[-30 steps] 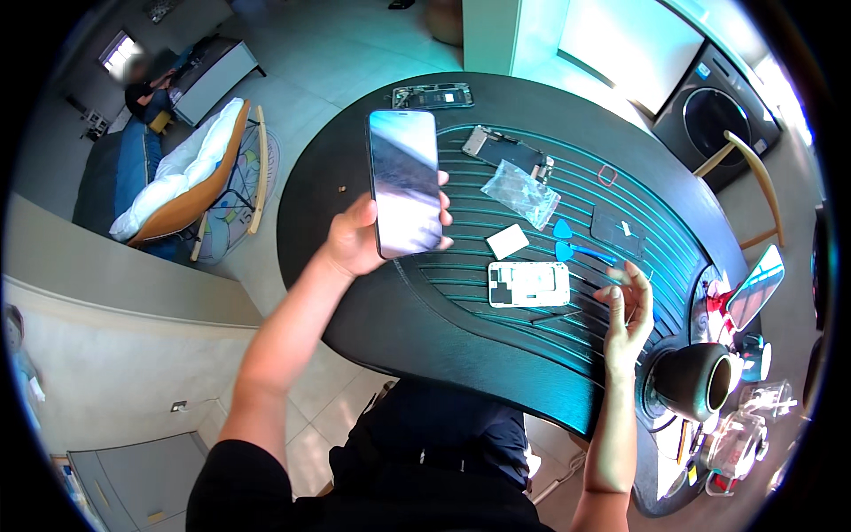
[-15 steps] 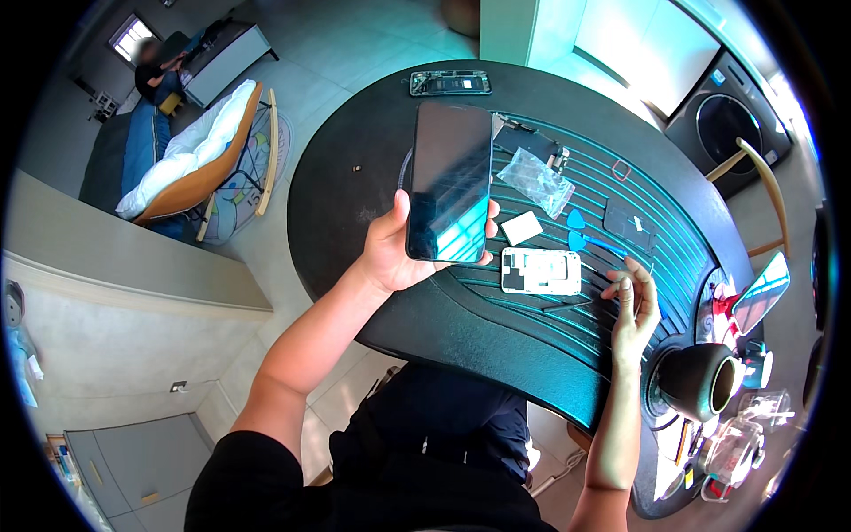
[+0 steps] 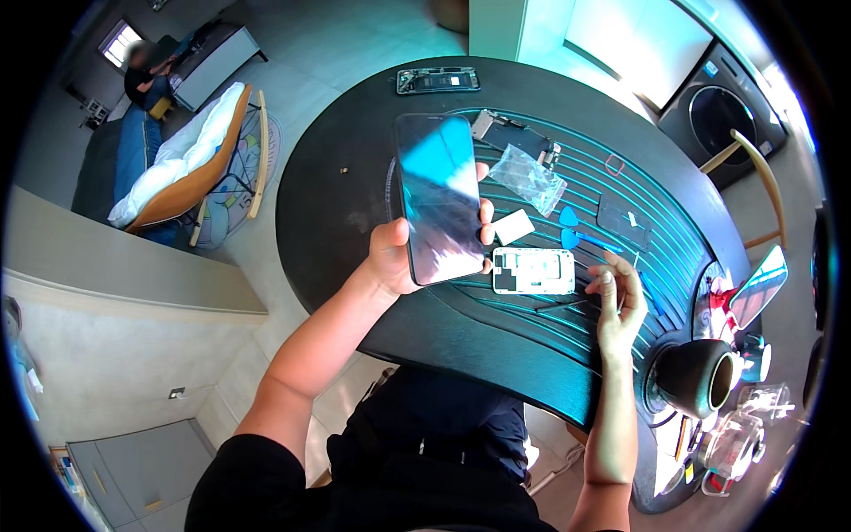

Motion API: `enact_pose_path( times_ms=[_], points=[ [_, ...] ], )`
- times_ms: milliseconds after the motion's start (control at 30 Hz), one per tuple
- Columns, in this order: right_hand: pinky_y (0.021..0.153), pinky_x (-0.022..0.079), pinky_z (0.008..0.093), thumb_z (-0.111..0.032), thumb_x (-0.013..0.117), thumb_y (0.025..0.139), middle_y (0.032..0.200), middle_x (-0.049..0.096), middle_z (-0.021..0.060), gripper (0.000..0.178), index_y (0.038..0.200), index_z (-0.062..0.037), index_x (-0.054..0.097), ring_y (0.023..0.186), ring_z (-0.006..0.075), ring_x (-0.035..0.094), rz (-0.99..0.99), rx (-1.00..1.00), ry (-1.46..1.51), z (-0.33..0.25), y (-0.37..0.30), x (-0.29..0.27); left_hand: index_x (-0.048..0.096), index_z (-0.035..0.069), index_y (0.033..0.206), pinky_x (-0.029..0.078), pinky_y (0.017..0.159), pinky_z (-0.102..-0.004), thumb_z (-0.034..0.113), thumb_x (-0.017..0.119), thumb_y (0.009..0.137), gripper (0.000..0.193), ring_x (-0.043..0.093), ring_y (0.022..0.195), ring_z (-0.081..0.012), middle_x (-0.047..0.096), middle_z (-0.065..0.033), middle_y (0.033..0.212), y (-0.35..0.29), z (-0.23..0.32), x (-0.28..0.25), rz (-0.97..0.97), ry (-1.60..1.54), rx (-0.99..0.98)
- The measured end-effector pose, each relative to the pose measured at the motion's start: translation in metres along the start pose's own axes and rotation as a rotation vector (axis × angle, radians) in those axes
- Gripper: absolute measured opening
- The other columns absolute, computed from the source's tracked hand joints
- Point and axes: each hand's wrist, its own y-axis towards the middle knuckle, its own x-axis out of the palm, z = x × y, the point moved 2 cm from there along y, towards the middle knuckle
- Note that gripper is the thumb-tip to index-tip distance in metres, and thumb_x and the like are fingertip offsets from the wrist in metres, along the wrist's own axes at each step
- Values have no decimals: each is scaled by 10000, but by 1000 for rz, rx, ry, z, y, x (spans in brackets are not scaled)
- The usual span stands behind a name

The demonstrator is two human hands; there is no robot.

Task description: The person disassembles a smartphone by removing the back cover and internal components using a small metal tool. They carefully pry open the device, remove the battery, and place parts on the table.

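Smartphone (image 3: 441, 208) up in the left hand (image 3: 394, 255), thumb along one edge, fingertips hooked round the other, screen glaring above the black table (image 3: 328, 239)! That edge grip looks like the risk: let the thumb slacken and it could slide, perhaps onto the white phone frame (image 3: 534, 271) just beside. Right hand (image 3: 620, 309) hangs half-curled over the grooves; whether it pinches anything, I cannot tell. A careless sweep there might scatter the blue opening picks (image 3: 568, 238). Farther out, a clear plastic bag (image 3: 528, 179) overlaps a dismantled phone assembly (image 3: 514, 136), and an opened phone (image 3: 438, 81) sits near the far rim. Beyond: dark pot (image 3: 687, 377) to the right, front-loading washing machine (image 3: 721, 115), wooden-runnered rocking chair (image 3: 209, 174) across the tiled floor (image 3: 350, 49).
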Motion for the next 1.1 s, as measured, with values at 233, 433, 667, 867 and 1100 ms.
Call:
enact_pose_path(
  times_ms=[233, 433, 667, 867, 1100],
  points=[
    [695, 483, 227, -107, 564, 989, 942, 681, 89, 269, 1222, 28, 581, 734, 93, 586, 16, -27, -13, 0, -1, -6, 281, 166, 1477, 498, 915, -553, 338, 906, 639, 1060, 522, 1119, -302, 457, -138, 1215, 1, -5, -5, -145, -69, 38],
    [692, 482, 228, -119, 569, 989, 943, 680, 87, 270, 1216, 26, 586, 734, 90, 583, 22, -19, -5, 1, -4, -6, 163, 210, 1541, 506, 903, -625, 259, 912, 654, 1162, 549, 1103, -364, 475, -202, 1226, -2, -6, -6, -258, -192, -23],
    [701, 480, 229, -140, 568, 993, 934, 684, 86, 275, 1209, 29, 589, 734, 90, 584, 15, -13, -36, 0, -5, -6, 230, 173, 1508, 507, 922, -596, 283, 921, 613, 1136, 555, 1107, -365, 496, -182, 1182, -5, -8, -6, -306, -235, 45],
    [698, 478, 229, -141, 570, 992, 939, 684, 86, 277, 1211, 29, 589, 736, 90, 585, 13, -8, -47, -1, -5, -5, 166, 201, 1540, 463, 952, -639, 271, 897, 667, 1141, 509, 1139, -354, 436, -188, 1241, -6, -8, -5, -320, -344, -41],
    [692, 474, 227, -134, 563, 994, 938, 680, 90, 276, 1211, 35, 585, 736, 92, 585, 10, -16, -38, 2, -5, -4, 177, 196, 1536, 464, 955, -628, 260, 895, 677, 1122, 509, 1139, -345, 429, -192, 1243, -6, -9, -10, -420, -313, -55]
  ],
)
